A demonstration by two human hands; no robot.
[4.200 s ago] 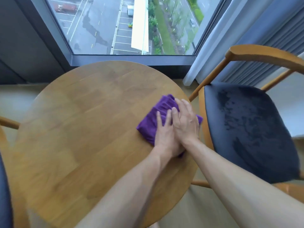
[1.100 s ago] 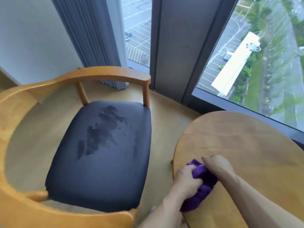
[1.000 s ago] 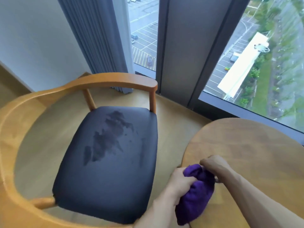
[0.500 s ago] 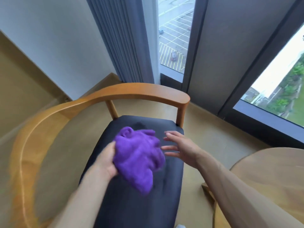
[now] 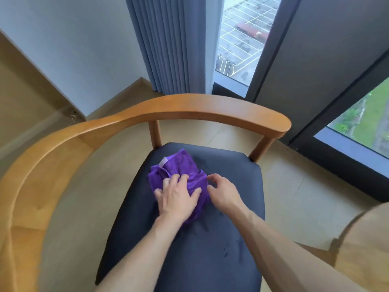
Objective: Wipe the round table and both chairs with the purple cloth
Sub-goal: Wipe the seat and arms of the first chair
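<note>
Window-side corner: the crumpled purple microfibre cloth [image 5: 179, 175] lies near the back edge of the wooden armchair's dark padded seat [image 5: 189, 249]. Your left hand [image 5: 175, 197] presses it with spread fingers; your right hand [image 5: 224, 191], loosely curled, touches its edge. Bunched folds risk uneven wiping.

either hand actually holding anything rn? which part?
Nothing is gripped. The left hand presses flat on the near half of the purple cloth on the chair seat. The right hand, fingers curled, touches the cloth's right edge; a pinch cannot be told.
</note>
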